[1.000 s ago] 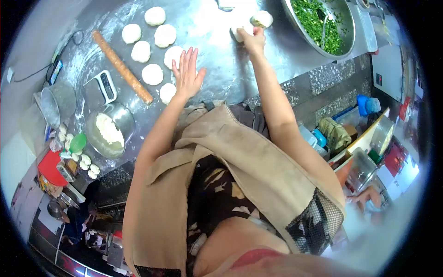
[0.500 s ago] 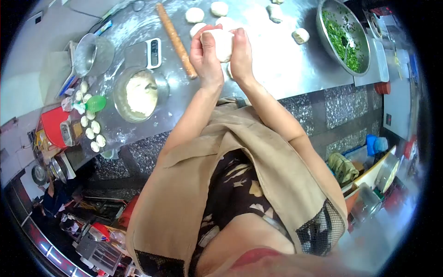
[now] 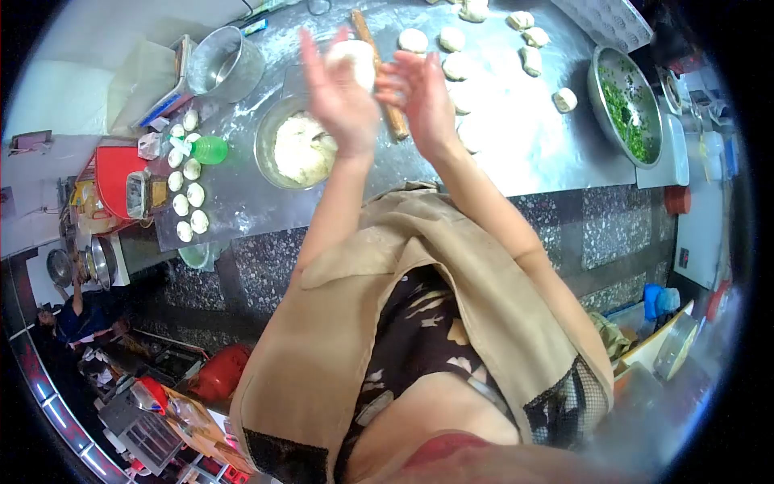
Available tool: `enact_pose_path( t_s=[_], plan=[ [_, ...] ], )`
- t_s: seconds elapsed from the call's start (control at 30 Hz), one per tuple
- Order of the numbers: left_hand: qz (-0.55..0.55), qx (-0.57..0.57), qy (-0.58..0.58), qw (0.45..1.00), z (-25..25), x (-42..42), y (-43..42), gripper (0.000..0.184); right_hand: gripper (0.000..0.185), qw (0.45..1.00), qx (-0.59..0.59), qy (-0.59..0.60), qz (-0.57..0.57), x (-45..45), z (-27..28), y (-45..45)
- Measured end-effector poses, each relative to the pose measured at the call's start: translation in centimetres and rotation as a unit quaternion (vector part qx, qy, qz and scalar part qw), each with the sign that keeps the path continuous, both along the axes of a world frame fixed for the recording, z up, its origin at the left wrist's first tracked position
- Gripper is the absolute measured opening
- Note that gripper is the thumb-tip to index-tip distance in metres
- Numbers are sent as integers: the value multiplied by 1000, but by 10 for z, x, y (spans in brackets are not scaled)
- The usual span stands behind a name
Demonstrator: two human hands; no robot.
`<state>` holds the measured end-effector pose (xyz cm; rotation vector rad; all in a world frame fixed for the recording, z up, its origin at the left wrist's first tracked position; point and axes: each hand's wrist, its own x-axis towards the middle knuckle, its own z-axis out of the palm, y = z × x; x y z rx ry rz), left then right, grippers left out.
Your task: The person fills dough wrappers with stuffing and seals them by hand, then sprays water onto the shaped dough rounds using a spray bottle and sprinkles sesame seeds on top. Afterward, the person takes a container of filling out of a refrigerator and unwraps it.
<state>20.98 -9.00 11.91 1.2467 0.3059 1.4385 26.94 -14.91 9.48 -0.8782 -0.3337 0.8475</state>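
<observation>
A white piece of dough (image 3: 355,63) is up against the thumb side of my left hand (image 3: 342,109), above the metal table. That hand is blurred, with fingers stretched upward, and the dough seems to rest on it. My right hand (image 3: 427,103) is apart from the dough, its fingers spread and bent toward it, with nothing in them. Behind the hands a wooden rolling pin (image 3: 364,31) lies on the table, partly hidden. Round dough balls (image 3: 413,40) sit to the right of it. A bowl of flour-dusted dough (image 3: 300,152) stands left of my left hand.
A large steel bowl of chopped greens (image 3: 625,121) stands at the table's right end. On the left are a green bottle (image 3: 211,150), several small dough pieces (image 3: 196,194) and a clear container (image 3: 230,68). Another person (image 3: 81,319) is far off at lower left.
My hands have parted; both held the dough before, and now it stays with the left hand while the right is away. The view has shifted, so the table's things appear farther right.
</observation>
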Motion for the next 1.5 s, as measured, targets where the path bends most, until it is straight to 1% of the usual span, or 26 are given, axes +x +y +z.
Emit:
enact_pose_path(
  t_s=[0.03,0.07,0.13,0.17,0.2,0.23,0.27,0.33,0.37,0.43,0.5,0.57,0.63,0.7,0.73,0.77,0.83,0.87,1.03,1.1,1.17,1.23,1.27,1.3,1.4,1.5],
  plan=[
    [-6,127,177,976,-3,-4,-7,62,51,993,73,65,59,-5,8,-6],
    [-8,126,176,976,-4,-9,-12,62,51,994,71,65,58,-3,8,-7],
    [-138,50,2,989,-2,-15,-14,67,53,964,142,204,97,3,14,-7],
    [-202,14,-86,976,1,-16,-12,70,47,977,110,162,87,6,21,-11],
    [-75,45,-17,996,7,-25,-5,69,46,980,104,130,109,10,20,-14],
    [-76,41,-16,996,10,-24,-8,69,45,981,94,103,131,11,18,-17],
    [-42,29,87,995,13,-23,-11,65,45,982,91,104,131,7,18,-17],
    [-2,16,187,982,10,-19,-14,62,41,977,103,161,98,-3,23,-12],
    [-37,-11,160,986,0,-16,-11,56,41,977,103,160,101,-6,19,-10],
    [-111,-65,104,986,-14,-11,-9,48,38,998,-18,25,60,-14,13,-9],
    [-74,-59,62,994,-23,-11,-6,45,33,994,22,61,91,-10,14,-14],
    [4,26,169,985,-32,-15,-3,43,32,998,-23,27,61,-7,4,-9],
    [-23,47,178,983,-19,-20,1,40,28,1000,-4,-12,9,-2,-2,-1],
    [-141,-137,34,980,-2,-24,0,31,25,951,-157,-265,36,16,4,-8],
    [-137,-158,56,976,-2,-26,1,28,24,904,-193,-372,84,22,13,-11],
    [-133,-179,77,972,-2,-28,2,25,24,905,-195,-367,91,18,12,-11],
    [-85,-13,231,969,-6,-29,16,28,24,964,-114,-217,103,13,14,-5],
    [-28,-11,205,978,-7,-25,12,26,23,992,-21,-82,94,9,11,-2],
    [-45,19,201,978,-4,-32,9,28,21,965,-90,-229,92,28,-4,-5],
    [-44,79,373,923,12,-40,9,25,22,833,-119,-540,23,32,11,-6],
    [-44,91,438,893,11,-43,15,24,24,855,-123,-501,47,25,18,-6],
    [-1,-25,294,956,7,-35,15,27,24,978,-14,-206,42,22,24,-3],
    [0,-34,239,970,-4,-32,17,23,22,974,-35,-200,98,30,9,-3],
    [-2,-34,239,970,-1,-29,13,23,22,974,-35,-200,95,33,9,-3],
    [-23,23,270,962,6,-29,5,25,22,841,-111,-530,13,33,6,-8],
    [-68,73,345,933,-8,-39,23,30,22,867,-112,-482,50,32,2,-3]
  ],
)
